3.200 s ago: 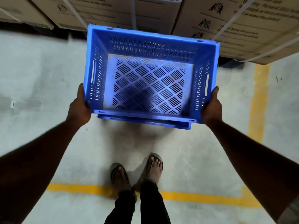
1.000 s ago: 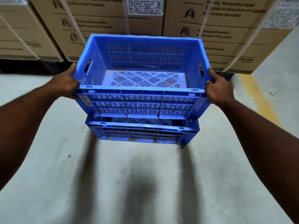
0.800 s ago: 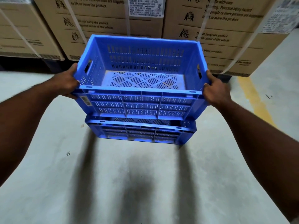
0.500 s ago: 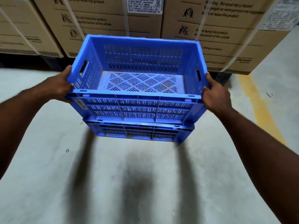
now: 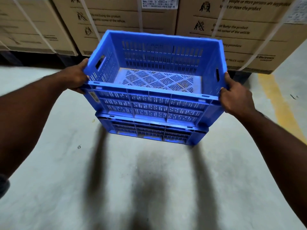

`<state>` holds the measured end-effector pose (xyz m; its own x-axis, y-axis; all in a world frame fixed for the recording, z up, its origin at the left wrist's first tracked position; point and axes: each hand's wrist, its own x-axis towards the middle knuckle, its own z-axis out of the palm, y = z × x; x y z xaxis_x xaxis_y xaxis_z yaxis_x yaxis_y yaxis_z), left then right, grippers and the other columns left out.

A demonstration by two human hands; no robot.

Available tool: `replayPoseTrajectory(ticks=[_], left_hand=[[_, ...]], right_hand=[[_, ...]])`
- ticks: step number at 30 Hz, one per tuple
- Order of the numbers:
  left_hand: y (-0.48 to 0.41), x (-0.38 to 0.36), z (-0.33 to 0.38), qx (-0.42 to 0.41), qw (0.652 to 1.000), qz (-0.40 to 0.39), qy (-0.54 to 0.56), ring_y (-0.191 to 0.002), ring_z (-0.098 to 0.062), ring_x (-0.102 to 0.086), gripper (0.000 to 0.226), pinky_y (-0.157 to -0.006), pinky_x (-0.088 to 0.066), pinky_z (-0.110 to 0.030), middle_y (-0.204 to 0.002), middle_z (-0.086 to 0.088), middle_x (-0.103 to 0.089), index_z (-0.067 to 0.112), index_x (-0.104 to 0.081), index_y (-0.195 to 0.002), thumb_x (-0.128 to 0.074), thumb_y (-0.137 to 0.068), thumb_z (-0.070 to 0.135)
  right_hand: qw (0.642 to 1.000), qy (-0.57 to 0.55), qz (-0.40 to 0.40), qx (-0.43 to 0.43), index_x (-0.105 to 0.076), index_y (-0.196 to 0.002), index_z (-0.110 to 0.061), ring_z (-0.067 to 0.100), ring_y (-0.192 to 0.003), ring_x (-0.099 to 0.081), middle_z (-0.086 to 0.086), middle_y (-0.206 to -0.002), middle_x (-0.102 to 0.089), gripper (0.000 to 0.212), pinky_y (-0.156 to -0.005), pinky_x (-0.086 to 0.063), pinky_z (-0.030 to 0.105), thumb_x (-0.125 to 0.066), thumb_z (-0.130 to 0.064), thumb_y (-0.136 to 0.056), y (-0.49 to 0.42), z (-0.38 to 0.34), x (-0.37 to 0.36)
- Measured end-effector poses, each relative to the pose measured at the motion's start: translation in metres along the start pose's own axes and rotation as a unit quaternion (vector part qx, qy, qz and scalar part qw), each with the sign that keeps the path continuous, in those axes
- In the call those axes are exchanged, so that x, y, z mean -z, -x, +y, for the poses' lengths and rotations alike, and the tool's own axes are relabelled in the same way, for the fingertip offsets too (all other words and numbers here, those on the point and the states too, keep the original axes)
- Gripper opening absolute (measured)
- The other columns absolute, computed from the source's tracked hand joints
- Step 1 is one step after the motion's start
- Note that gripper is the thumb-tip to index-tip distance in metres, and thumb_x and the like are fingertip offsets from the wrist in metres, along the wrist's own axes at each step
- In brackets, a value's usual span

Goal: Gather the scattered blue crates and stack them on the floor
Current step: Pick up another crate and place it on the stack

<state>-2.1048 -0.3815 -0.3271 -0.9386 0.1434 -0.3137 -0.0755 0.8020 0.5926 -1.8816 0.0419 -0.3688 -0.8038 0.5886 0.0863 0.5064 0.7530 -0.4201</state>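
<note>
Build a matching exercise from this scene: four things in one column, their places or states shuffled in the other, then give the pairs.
Column 1
1. upper crate
2. lower crate
3. cardboard boxes
4. yellow line

Column 2
A. painted on the floor, at the right
B. gripped at its two ends by the left hand and right hand
C. strapped and printed, standing behind the crates
D. sitting on the floor beneath the other crate

Pairs: 1-B, 2-D, 3-C, 4-A

Dim, cool light from above; long soft shadows streak the floor point(image 5: 66, 188) toward the camera; slight blur; wide-angle bending at edges.
</note>
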Motion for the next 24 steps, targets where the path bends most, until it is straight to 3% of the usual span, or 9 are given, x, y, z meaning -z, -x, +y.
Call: replayPoseTrajectory(ticks=[3,6,9,13,19,24], left_hand=[[0.002,0.003,0.001,0.007,1.0,-0.004,-0.012,-0.102,-0.038,-0.063,0.078,-0.053,-0.056,-0.047,-0.143,-0.01,-0.043,0.043,-0.014,-0.15,-0.046,-0.094,0.0],[0.008,0.004,-0.003,0.01,0.999,-0.036,-0.006,-0.098,-0.034,-0.062,0.078,-0.056,-0.057,-0.043,-0.136,-0.005,-0.045,0.04,-0.01,-0.152,-0.046,-0.095,0.0],[0.013,0.003,-0.006,0.011,1.0,-0.028,-0.002,-0.091,-0.032,-0.061,0.073,-0.054,-0.056,-0.038,-0.126,-0.007,-0.047,0.038,-0.015,-0.151,-0.045,-0.096,0.001],[0.017,0.004,-0.01,-0.004,0.999,-0.028,-0.016,-0.086,-0.032,-0.063,0.069,-0.051,-0.056,-0.038,-0.128,-0.013,-0.053,0.036,-0.023,-0.148,-0.045,-0.094,0.0],[0.027,0.0,-0.03,0.0,1.0,-0.007,-0.03,-0.083,-0.036,-0.065,0.083,-0.052,-0.059,-0.038,-0.13,-0.016,-0.05,0.044,-0.005,-0.151,-0.047,-0.092,0.005],[0.031,0.005,-0.047,-0.025,0.992,0.002,-0.121,-0.084,-0.041,-0.066,0.078,-0.078,-0.057,-0.046,-0.119,-0.023,-0.057,0.048,-0.001,-0.15,-0.049,-0.095,0.021]], right_hand=[[1.0,0.012,-0.014,0.011,-0.02,-0.142,-0.046,0.043,-0.077,-0.063,0.02,-0.108,-0.063,0.061,-0.076,-0.056,0.052,-0.034,-0.033,-0.084,-0.005,-0.001,0.005],[0.999,0.036,-0.034,0.018,-0.019,-0.143,-0.038,0.044,-0.076,-0.064,0.022,-0.108,-0.064,0.062,-0.074,-0.056,0.053,-0.037,-0.026,-0.084,-0.013,-0.003,0.012],[0.998,0.042,-0.037,0.019,-0.018,-0.143,-0.039,0.045,-0.077,-0.063,0.022,-0.109,-0.063,0.063,-0.072,-0.056,0.054,-0.037,-0.027,-0.085,-0.01,-0.006,0.014],[0.997,0.046,-0.049,0.034,-0.021,-0.142,-0.04,0.042,-0.076,-0.062,0.02,-0.107,-0.062,0.056,-0.07,-0.057,0.053,-0.037,-0.029,-0.089,0.002,-0.003,0.012],[0.997,0.065,-0.038,0.012,-0.019,-0.152,-0.037,0.044,-0.101,-0.056,0.026,-0.121,-0.057,0.06,-0.082,-0.048,0.044,-0.039,-0.026,-0.096,0.009,-0.003,0.015],[0.995,0.095,-0.043,0.005,-0.015,-0.154,-0.034,0.044,-0.104,-0.055,0.027,-0.122,-0.057,0.059,-0.08,-0.044,0.042,-0.037,-0.036,-0.1,0.028,0.0,0.019]])
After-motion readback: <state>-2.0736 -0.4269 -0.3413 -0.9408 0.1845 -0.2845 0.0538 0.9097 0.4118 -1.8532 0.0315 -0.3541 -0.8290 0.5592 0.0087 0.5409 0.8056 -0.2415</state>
